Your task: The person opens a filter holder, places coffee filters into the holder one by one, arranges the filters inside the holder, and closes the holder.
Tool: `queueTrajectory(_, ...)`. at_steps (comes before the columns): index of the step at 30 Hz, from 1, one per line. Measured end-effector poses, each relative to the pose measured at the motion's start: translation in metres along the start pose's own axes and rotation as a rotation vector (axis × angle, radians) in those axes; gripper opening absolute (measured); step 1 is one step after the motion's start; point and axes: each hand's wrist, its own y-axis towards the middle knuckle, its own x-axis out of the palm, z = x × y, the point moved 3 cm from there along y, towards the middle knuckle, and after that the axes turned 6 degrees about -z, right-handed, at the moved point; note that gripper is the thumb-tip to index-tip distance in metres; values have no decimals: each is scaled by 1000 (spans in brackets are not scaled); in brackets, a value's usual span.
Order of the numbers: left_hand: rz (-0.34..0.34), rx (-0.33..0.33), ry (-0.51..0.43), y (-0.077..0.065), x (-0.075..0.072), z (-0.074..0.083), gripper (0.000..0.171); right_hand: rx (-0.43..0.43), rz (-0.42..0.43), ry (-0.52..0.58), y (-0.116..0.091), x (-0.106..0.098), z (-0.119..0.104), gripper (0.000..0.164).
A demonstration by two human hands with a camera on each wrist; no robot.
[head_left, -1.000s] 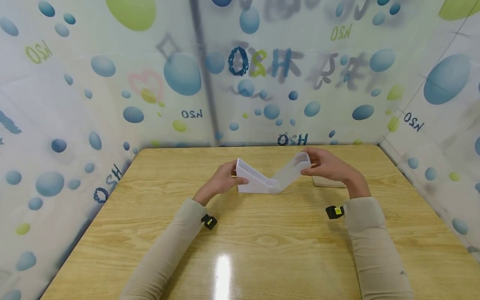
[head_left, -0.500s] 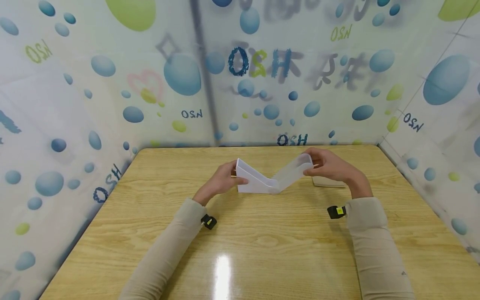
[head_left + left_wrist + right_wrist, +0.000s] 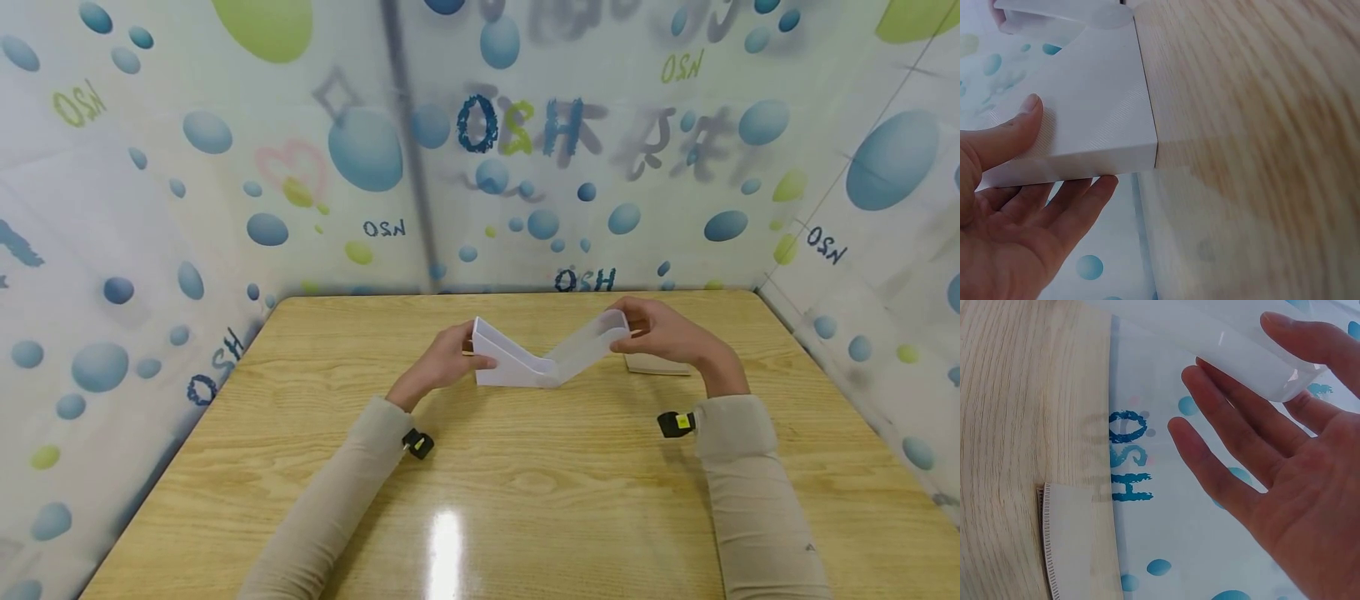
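A white box (image 3: 512, 368) with a hinged translucent lid (image 3: 585, 348) stands in the middle of the table, spread into a wide V. My left hand (image 3: 447, 357) grips the box's left end; in the left wrist view the thumb lies on one face of the white box (image 3: 1094, 94) and the fingers reach under its end. At the lid's raised right end, my right hand (image 3: 663, 335) pinches the rim. The right wrist view shows the lid (image 3: 1229, 347) between the thumb and fingers of the right hand (image 3: 1310, 456). The box's inside is mostly hidden.
A thin pale notebook (image 3: 657, 365) lies on the wooden table (image 3: 540, 483), partly behind the right hand; the notebook's ridged edge (image 3: 1050, 544) shows in the right wrist view. A printed cloth backdrop (image 3: 525, 225) rises behind the table.
The right hand has moved slightly right and down with the lid's end, so the lid leans further from the box. The left hand and the box have stayed in place.
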Motion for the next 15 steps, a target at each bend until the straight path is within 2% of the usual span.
queueTrajectory(15,1,7,8,0,0,1,39,16,-8,16,-2,-2,4,41)
